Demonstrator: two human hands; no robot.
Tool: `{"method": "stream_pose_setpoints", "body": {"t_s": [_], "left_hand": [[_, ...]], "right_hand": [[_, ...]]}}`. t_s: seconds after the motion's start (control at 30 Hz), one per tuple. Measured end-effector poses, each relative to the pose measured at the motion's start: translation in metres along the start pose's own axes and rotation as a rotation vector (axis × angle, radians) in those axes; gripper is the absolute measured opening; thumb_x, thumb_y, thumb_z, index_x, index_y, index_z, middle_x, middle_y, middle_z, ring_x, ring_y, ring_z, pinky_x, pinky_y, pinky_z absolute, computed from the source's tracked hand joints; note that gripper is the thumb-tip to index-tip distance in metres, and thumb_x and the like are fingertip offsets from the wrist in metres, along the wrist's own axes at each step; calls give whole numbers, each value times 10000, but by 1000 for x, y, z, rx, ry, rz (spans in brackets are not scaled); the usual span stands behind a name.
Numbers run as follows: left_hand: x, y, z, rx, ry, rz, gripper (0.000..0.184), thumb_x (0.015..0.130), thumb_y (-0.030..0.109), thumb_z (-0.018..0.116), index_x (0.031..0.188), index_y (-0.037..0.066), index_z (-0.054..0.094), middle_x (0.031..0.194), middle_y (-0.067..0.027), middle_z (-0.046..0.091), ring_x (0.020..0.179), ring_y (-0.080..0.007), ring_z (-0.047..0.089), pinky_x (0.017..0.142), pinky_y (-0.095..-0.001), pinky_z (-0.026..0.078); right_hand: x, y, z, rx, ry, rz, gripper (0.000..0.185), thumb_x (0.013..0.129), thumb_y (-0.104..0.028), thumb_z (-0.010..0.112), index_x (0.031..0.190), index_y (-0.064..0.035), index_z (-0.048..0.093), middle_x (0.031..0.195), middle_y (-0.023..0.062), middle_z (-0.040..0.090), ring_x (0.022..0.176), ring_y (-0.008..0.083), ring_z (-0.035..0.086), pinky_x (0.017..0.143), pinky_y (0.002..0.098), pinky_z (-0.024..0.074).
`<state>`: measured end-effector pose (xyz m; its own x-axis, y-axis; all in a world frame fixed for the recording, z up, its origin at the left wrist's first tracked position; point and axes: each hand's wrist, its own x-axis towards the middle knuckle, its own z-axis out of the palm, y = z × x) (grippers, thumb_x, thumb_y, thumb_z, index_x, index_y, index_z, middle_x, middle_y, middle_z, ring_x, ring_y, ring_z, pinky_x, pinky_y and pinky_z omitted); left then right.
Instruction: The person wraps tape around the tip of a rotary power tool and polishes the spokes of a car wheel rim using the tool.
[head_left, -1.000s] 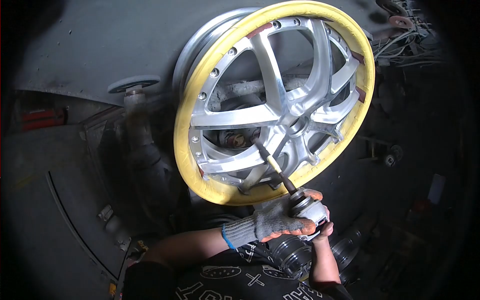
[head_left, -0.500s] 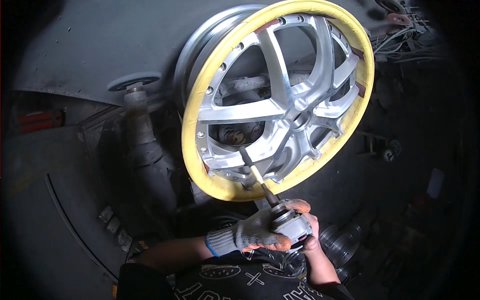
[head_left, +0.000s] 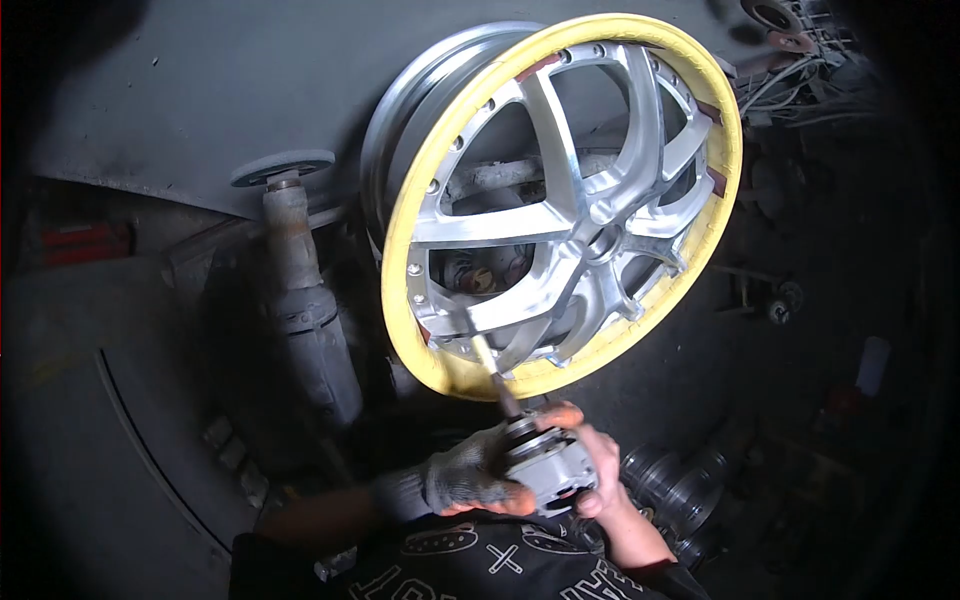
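Note:
Both my hands are wrapped round a grey power tool that looks like a die grinder (head_left: 552, 470). My left hand (head_left: 465, 478), in a grey glove with orange fingertips, grips its front part from the left. My bare right hand (head_left: 602, 470) closes on its rear right side. A long thin shaft (head_left: 497, 378) with a pale band reaches up from the tool. Its dark, motion-blurred tip lies over the lower left spoke of an alloy wheel (head_left: 500, 228); contact I cannot tell. Yellow tape (head_left: 398, 245) covers the wheel's outer lip.
Left of the wheel stands a cylindrical machine (head_left: 300, 300) topped by a flat round disc (head_left: 283, 168). Cables (head_left: 795, 85) hang at the upper right. Dark metal wheel-like parts (head_left: 680, 485) lie at the lower right. A red object (head_left: 88, 243) is at far left.
The tool and both hands have shifted left in view, and the shaft's tip has slid leftward along the lower left spoke. The wheel and background also appear slightly displaced.

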<state>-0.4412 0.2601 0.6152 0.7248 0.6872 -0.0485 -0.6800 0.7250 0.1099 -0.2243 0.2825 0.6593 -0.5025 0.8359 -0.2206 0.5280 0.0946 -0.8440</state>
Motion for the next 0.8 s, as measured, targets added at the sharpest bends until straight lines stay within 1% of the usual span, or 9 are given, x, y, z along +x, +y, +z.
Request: {"method": "stream_pose_setpoints", "body": {"t_s": [0.17,0.2,0.27,0.33,0.4,0.43,0.5,0.6,0.8], "left_hand": [[15,12,21,-28,193,-99,617,855,154,737,1336,18,374,775,-22,505,599,-62,473,503,-179,381],[34,-5,-11,-527,-192,-308,555,853,156,733,1264,-7,398,763,-16,498,551,-60,469,481,-177,393],[50,-14,-22,-1016,-592,-510,497,850,158,729,1191,-33,421,752,-10,491,504,-58,465,460,-176,405],[51,-24,-15,-231,-28,-310,510,868,280,682,1249,36,445,873,-30,545,812,-158,567,703,-361,499],[51,-13,13,104,332,-151,498,886,385,663,1234,68,498,983,-36,559,1105,-207,558,942,-485,502],[56,-12,16,103,335,-149,498,886,385,663,1234,68,498,983,-36,559,1105,-207,558,942,-485,502],[66,-16,21,-51,429,-133,419,955,328,589,1229,29,485,913,-5,551,820,-104,601,1020,-468,413],[79,-32,11,-93,419,-108,433,978,340,539,1265,26,457,921,-25,551,769,-121,608,1092,-504,333],[91,-57,-10,-71,383,-71,397,974,335,549,1234,43,476,863,-34,545,707,-110,599,1044,-506,403]], "right_hand": [[16,4,-50,-235,44,-166,1002,681,-850,531,976,105,606,839,222,656,752,399,672,738,451,543],[21,4,-59,-253,18,-199,959,665,-812,588,967,98,607,836,218,654,751,409,665,743,455,537],[28,4,-71,-341,-36,-236,908,660,-783,611,947,78,607,837,209,653,747,409,657,730,456,529],[33,5,-80,-377,-67,-251,884,662,-766,620,943,71,607,837,204,653,746,407,655,724,455,526],[35,8,-88,-431,-131,-181,1015,651,-873,513,956,91,606,847,214,649,768,403,661,740,453,531],[36,9,-91,-429,-134,-182,1015,651,-873,513,956,91,606,847,214,649,768,403,661,740,453,531],[40,12,-97,-419,-145,-194,992,650,-854,528,944,89,608,849,214,649,763,408,657,741,451,529],[48,17,-106,-417,-167,-244,896,651,-776,590,944,70,610,849,207,653,754,405,655,729,451,525],[52,24,-115,-429,-224,-284,813,652,-701,652,960,50,615,856,202,660,757,402,655,727,449,520]]}}
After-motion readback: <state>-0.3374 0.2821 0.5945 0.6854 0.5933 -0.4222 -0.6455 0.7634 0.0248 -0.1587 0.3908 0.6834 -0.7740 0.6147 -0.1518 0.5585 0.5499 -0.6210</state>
